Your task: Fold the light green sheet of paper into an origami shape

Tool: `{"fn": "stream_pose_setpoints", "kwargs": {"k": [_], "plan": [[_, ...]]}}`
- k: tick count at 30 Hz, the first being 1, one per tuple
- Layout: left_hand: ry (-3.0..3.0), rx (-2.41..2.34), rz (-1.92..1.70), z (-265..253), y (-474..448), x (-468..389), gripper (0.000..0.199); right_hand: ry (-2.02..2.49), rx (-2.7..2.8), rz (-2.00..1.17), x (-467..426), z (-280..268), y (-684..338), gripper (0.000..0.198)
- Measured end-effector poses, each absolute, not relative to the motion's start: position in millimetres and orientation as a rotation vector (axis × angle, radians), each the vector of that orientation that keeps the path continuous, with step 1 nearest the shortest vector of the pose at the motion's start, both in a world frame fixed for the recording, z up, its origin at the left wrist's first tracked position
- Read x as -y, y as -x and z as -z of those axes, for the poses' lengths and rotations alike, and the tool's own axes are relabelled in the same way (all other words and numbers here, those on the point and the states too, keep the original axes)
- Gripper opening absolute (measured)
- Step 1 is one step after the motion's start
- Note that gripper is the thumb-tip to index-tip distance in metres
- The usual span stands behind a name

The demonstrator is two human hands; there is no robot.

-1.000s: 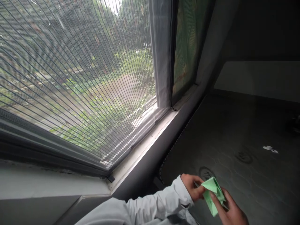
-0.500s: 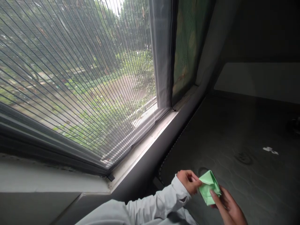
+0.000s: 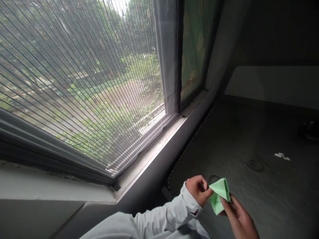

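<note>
Window corner, dim room, folded green paper between both my hands.

Daylight comes through the slatted window screen [image 3: 82, 89] on my left; a pale sill [image 3: 152, 152] runs below it, and a dark patterned mat [image 3: 249, 139] spreads out under my hands. Low in the view, my left hand [image 3: 196, 190], in a light grey sleeve [image 3: 159, 219], pinches the left corner of the folded green paper [image 3: 218, 196] with fingers closed on it. My right hand [image 3: 238, 219] comes up from below, its fingertips clamped on the paper's lower right edge. The paper is held just above the mat, peaked like a small tent, one fold facing up. A small white scrap [image 3: 281, 156] lies well apart on the mat to the right. A dim, blurred dark object [image 3: 310, 127] sits near the right edge; I cannot tell what it is.
</note>
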State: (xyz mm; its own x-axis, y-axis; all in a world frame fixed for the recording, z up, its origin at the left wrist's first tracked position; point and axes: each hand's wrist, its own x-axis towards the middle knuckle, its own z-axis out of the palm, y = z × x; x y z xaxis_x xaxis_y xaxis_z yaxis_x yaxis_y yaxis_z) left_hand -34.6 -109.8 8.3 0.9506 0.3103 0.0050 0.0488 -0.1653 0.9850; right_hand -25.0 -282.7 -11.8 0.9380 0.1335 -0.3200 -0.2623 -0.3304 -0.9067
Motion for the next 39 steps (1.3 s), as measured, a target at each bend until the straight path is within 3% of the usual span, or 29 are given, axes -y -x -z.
{"fn": "stream_pose_setpoints", "kwargs": {"k": [5,12,22,33,39], "plan": [[-1.777,-0.122,-0.359,-3,35,112,0.011,1.852,-0.148,-0.377,284,12,28,0.075],[-1.937,0.065,-0.242,-5,41,113,0.035,1.869,-0.157,-0.367,285,3,29,0.072],[-1.955,0.102,-0.198,-3,46,121,0.03,1.891,-0.143,-0.372,295,3,33,0.07],[-2.092,0.457,-0.032,-6,41,107,0.041,1.88,-0.13,-0.398,301,-5,36,0.064],[-2.029,0.199,-0.062,-8,46,123,0.031,1.855,-0.137,-0.389,301,-6,38,0.068]]}}
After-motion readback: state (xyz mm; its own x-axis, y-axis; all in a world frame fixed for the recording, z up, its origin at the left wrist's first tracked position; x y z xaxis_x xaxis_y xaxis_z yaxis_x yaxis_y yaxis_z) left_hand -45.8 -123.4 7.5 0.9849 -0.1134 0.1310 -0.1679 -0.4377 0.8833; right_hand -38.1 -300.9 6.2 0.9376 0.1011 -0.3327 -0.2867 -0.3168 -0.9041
